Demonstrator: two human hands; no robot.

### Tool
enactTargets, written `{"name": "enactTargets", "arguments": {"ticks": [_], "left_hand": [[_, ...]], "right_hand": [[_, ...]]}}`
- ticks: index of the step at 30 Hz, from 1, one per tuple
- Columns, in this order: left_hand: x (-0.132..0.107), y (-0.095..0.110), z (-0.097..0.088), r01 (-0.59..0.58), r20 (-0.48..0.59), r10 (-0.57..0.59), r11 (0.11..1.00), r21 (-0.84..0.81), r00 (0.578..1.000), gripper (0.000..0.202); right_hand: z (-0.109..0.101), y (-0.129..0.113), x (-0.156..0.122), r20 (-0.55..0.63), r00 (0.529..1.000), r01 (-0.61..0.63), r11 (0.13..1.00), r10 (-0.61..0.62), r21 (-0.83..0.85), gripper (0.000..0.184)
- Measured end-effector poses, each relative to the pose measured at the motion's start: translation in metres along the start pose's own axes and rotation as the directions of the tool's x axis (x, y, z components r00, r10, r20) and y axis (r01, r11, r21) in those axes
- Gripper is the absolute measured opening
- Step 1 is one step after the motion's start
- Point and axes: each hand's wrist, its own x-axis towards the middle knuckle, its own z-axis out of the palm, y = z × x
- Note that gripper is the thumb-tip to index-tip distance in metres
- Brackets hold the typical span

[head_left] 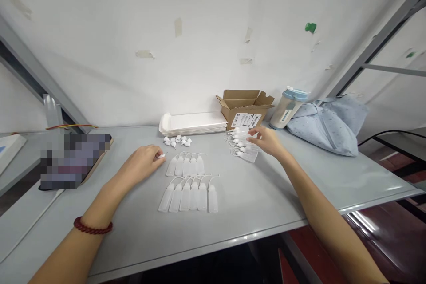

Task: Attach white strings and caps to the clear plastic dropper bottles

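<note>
My left hand (146,159) is closed in a pinch on a small white needle-tip cap (162,155), just left of the nearer bottles. My right hand (266,140) reaches to a pile of soft translucent squeeze bottles (248,155) with thin strap caps. Its thumb and forefinger close on the end of one bottle (242,134) in that pile. Two rows of similar bottles lie in the middle of the table: a back row (184,166) and a front row (189,197). Several loose white needle-tip caps (178,140) lie behind the back row.
A stack of white packets (196,123) and an open cardboard box (246,111) stand against the wall. To their right are a tumbler with a blue lid (288,108) and a light blue cloth bag (322,128). A pixelated flat device (76,162) lies on the left.
</note>
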Motion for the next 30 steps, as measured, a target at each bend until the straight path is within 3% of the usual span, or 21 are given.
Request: {"name": "enactTargets", "arguments": {"ticks": [4, 5, 7, 9, 12, 14, 16, 22, 30], "left_hand": [[-0.005, 0.012, 0.001, -0.046, -0.117, 0.040, 0.998, -0.044, 0.992, 0.023], [-0.006, 0.017, 0.002, -0.072, -0.154, 0.062, 0.996, -0.061, 0.986, 0.022], [-0.009, 0.027, 0.005, -0.130, -0.223, 0.105, 0.986, -0.100, 0.969, 0.022], [-0.012, 0.036, 0.008, -0.189, -0.276, 0.150, 0.974, -0.121, 0.949, 0.021], [-0.015, 0.044, 0.014, -0.267, -0.328, 0.218, 0.957, -0.112, 0.919, 0.018], [-0.016, 0.047, 0.017, -0.297, -0.345, 0.246, 0.949, -0.103, 0.906, 0.015], [-0.016, 0.048, 0.019, -0.312, -0.353, 0.259, 0.944, -0.103, 0.899, 0.014], [-0.017, 0.052, 0.020, -0.345, -0.375, 0.286, 0.933, -0.100, 0.882, 0.013], [-0.019, 0.054, 0.023, -0.356, -0.367, 0.290, 0.926, -0.125, 0.884, 0.014]], "right_hand": [[-0.003, -0.025, -0.014, -0.094, 0.984, 0.151, 0.989, -0.150, 0.000, 0.011], [-0.003, -0.035, -0.020, -0.050, 0.976, 0.217, 0.973, -0.214, 0.077, 0.012], [-0.004, -0.056, -0.035, 0.165, 0.927, 0.281, 0.915, -0.337, 0.290, 0.016], [-0.002, -0.075, -0.050, 0.364, 0.800, 0.299, 0.843, -0.477, 0.448, 0.015], [0.006, -0.092, -0.067, 0.462, 0.583, 0.381, 0.727, -0.668, 0.571, 0.017], [0.014, -0.095, -0.074, 0.497, 0.488, 0.412, 0.691, -0.718, 0.594, 0.019], [0.020, -0.095, -0.077, 0.527, 0.439, 0.435, 0.686, -0.728, 0.583, 0.019], [0.027, -0.093, -0.075, 0.555, 0.421, 0.443, 0.697, -0.718, 0.564, 0.019], [0.027, -0.092, -0.073, 0.584, 0.493, 0.484, 0.761, -0.645, 0.433, 0.020]]}}
